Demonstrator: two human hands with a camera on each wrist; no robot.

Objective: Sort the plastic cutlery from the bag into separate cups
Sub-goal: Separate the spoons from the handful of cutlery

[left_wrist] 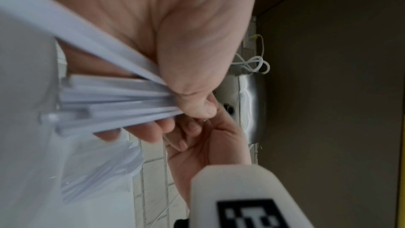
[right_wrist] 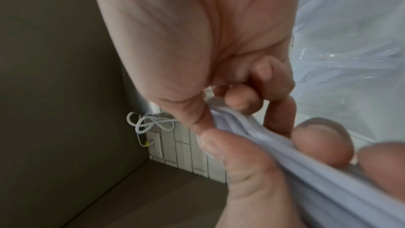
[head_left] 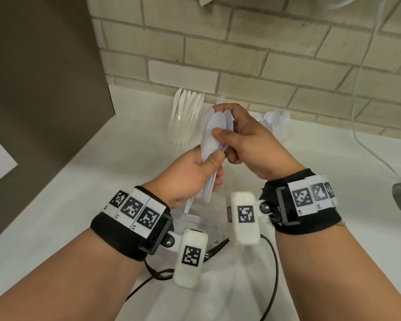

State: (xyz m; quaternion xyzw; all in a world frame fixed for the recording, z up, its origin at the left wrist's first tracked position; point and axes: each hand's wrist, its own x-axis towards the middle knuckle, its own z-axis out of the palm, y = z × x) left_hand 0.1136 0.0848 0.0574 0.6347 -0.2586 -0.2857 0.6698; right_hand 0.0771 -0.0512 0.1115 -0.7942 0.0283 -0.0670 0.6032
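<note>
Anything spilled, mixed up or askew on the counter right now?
Nothing stands out. Both hands, left hand and right hand, grip one bundle of spoons. The knife cup and spoon cup stand upright, each holding one kind as far as visible.

We saw smooth white plastic spoons (head_left: 214, 133) with a faint sheen, and behind them clear glossy plastic cups (head_left: 180, 133) of matt white knives. The counter (head_left: 125, 144) looked smooth and matt white, the wall (head_left: 276, 54) rough pale brick. The wristbands (head_left: 116, 237) were black cloth.
</note>
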